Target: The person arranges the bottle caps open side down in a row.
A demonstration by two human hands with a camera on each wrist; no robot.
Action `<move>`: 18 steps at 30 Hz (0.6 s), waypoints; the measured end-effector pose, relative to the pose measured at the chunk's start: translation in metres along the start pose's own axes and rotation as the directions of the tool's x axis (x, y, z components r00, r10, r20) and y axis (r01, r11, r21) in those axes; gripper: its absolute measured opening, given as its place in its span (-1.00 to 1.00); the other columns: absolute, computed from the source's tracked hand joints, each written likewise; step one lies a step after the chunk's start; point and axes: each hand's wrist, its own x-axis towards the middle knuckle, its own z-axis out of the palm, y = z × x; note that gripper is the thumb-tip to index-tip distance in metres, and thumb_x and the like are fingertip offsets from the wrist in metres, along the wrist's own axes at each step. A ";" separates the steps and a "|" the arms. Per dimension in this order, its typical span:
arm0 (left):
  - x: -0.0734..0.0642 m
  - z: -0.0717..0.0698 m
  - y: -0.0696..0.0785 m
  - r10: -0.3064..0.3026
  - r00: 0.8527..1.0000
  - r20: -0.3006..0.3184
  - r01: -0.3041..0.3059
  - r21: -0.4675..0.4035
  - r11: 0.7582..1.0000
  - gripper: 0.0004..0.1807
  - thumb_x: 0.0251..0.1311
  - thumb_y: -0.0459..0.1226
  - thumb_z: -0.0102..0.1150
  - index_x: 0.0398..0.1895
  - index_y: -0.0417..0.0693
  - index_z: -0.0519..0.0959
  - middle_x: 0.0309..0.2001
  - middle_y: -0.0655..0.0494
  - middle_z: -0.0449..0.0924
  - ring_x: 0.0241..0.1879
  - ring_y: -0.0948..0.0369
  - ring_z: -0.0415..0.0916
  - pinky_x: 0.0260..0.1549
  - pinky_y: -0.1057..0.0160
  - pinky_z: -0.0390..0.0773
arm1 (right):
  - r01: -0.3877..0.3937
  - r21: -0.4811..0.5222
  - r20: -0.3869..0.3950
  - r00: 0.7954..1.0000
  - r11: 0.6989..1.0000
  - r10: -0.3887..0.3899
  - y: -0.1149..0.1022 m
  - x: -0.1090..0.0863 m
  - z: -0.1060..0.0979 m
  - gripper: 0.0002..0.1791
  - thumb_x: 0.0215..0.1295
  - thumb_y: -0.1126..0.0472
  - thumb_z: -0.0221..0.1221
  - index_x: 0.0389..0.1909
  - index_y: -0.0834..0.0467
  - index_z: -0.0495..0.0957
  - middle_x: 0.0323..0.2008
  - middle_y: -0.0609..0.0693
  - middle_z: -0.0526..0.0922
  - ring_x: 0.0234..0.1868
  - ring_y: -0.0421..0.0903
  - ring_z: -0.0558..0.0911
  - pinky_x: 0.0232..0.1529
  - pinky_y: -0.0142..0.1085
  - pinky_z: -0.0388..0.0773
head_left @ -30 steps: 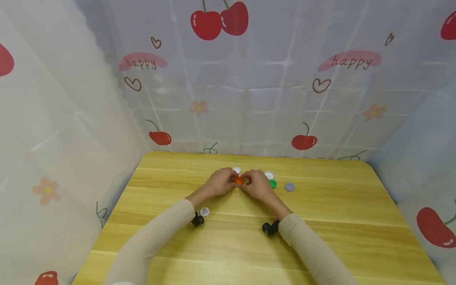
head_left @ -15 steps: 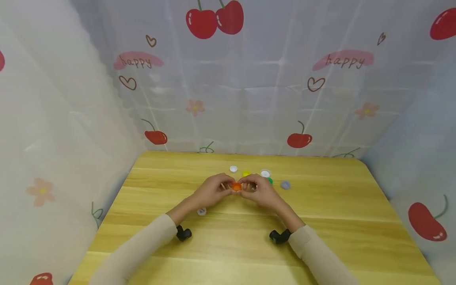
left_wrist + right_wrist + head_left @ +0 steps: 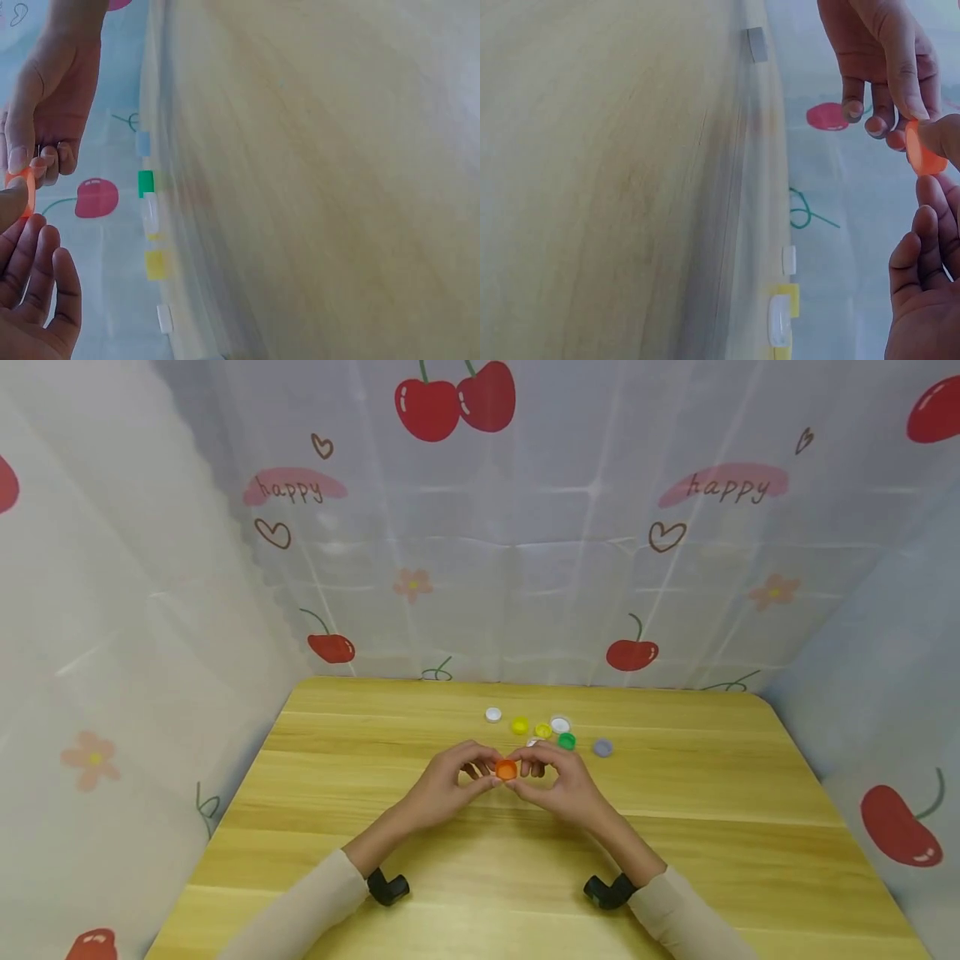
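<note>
While pinched from opposite sides by left hand (image 3: 441, 787) and right hand (image 3: 566, 785), raised above tabletop (image 3: 487, 877): one orange cap (image 3: 506, 770). Probably light, fairly stiff, smooth plastic; best taken lightly at the rim, against slipping. Beyond, on tabletop: white cap (image 3: 492, 715), yellow cap (image 3: 520, 726), second yellow cap (image 3: 543, 730), second white cap (image 3: 560, 725), green cap (image 3: 567, 742), greyish cap (image 3: 603, 748). Just past right hand, partly hidden: third white cap (image 3: 534, 741), likely the closest hindrance.

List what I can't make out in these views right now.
Head: full shape of a white piece, partly hidden by the right hand.
Left wrist: part of the orange cap, covered by the thumb of the left hand; lavender cap, detail blurred.
Right wrist: rest of the right hand, cut off by frame edges.
</note>
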 end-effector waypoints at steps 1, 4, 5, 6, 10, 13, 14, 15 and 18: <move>0.000 0.000 0.001 0.002 1.000 0.002 -0.002 0.003 1.000 -0.72 0.46 -0.09 0.37 0.18 0.29 0.67 -0.01 0.33 0.69 -0.09 0.34 0.65 -0.05 0.26 0.72 | 0.006 0.004 -0.005 1.000 1.000 -0.006 0.000 -0.001 0.000 -0.71 0.28 0.19 0.54 -0.01 -0.07 0.78 -0.34 -0.14 0.66 -0.30 -0.19 0.52 -0.27 -0.15 0.54; 0.000 0.000 0.002 -0.010 1.000 0.020 0.011 -0.012 1.000 -0.72 0.47 -0.08 0.36 0.18 0.29 0.67 0.01 0.32 0.69 -0.08 0.34 0.65 -0.04 0.25 0.72 | 0.017 0.015 -0.009 1.000 1.000 -0.017 -0.001 -0.003 0.000 -0.70 0.28 0.21 0.54 0.00 -0.05 0.77 -0.34 -0.13 0.66 -0.30 -0.17 0.52 -0.28 -0.18 0.54; 0.001 0.000 0.001 -0.026 0.999 0.031 0.027 -0.029 0.999 -0.73 0.48 -0.07 0.35 0.18 0.29 0.67 0.02 0.32 0.70 -0.06 0.33 0.65 -0.02 0.25 0.71 | 0.013 0.019 -0.008 1.000 1.000 -0.013 -0.002 -0.004 -0.001 -0.70 0.27 0.21 0.54 0.00 -0.04 0.77 -0.33 -0.13 0.66 -0.30 -0.17 0.52 -0.28 -0.19 0.54; 0.002 0.000 0.001 -0.046 0.998 0.048 0.048 -0.056 0.997 -0.74 0.49 -0.05 0.33 0.17 0.29 0.68 0.02 0.31 0.71 -0.05 0.31 0.66 -0.02 0.25 0.71 | 0.016 0.024 -0.010 1.000 1.000 -0.016 -0.002 -0.004 -0.001 -0.70 0.28 0.22 0.54 0.00 -0.04 0.77 -0.34 -0.12 0.66 -0.30 -0.15 0.52 -0.28 -0.19 0.53; 0.006 -0.002 -0.004 -0.138 0.979 0.149 0.169 -0.227 0.959 -0.72 0.55 -0.05 0.26 0.17 0.10 0.71 0.02 0.14 0.76 -0.01 0.06 0.69 0.00 0.13 0.73 | 0.020 0.045 -0.008 1.000 0.999 -0.019 -0.003 -0.006 -0.003 -0.70 0.27 0.24 0.54 0.00 -0.02 0.78 -0.34 -0.10 0.66 -0.30 -0.11 0.53 -0.27 -0.21 0.53; 0.009 -0.003 -0.007 -0.189 0.948 0.255 0.275 -0.360 0.892 -0.68 0.57 -0.13 0.24 0.13 -0.18 0.71 -0.03 -0.05 0.77 -0.02 -0.15 0.69 0.03 0.00 0.77 | 0.034 0.052 0.006 0.999 0.998 -0.034 -0.002 -0.008 -0.004 -0.71 0.27 0.26 0.53 -0.01 0.03 0.78 -0.35 -0.10 0.66 -0.30 -0.10 0.54 -0.27 -0.23 0.54; 0.009 -0.003 -0.008 -0.204 0.936 0.286 0.308 -0.389 0.868 -0.68 0.57 -0.16 0.23 0.11 -0.24 0.71 -0.05 -0.08 0.77 -0.02 -0.17 0.69 0.06 -0.04 0.77 | 0.041 0.051 0.013 0.999 0.998 -0.042 -0.002 -0.009 -0.004 -0.72 0.28 0.26 0.53 -0.01 0.05 0.78 -0.34 -0.09 0.66 -0.30 -0.10 0.54 -0.27 -0.24 0.54; 0.010 -0.003 -0.008 -0.219 0.924 0.313 0.340 -0.411 0.846 -0.67 0.57 -0.18 0.23 0.09 -0.29 0.70 -0.07 -0.08 0.77 -0.03 -0.16 0.70 0.08 -0.05 0.77 | 0.048 0.053 0.022 0.999 0.997 -0.049 -0.002 -0.010 -0.004 -0.72 0.28 0.26 0.53 -0.01 0.07 0.78 -0.34 -0.09 0.66 -0.30 -0.10 0.54 -0.26 -0.25 0.54; 0.011 -0.003 -0.010 -0.248 0.901 0.356 0.396 -0.441 0.805 -0.70 0.55 -0.21 0.24 0.04 -0.32 0.70 -0.15 -0.02 0.77 -0.06 -0.03 0.71 0.11 -0.03 0.77 | 0.054 0.053 0.035 0.998 0.997 -0.056 -0.003 -0.012 -0.004 -0.72 0.28 0.25 0.53 -0.01 0.06 0.78 -0.33 -0.10 0.66 -0.30 -0.12 0.54 -0.27 -0.27 0.55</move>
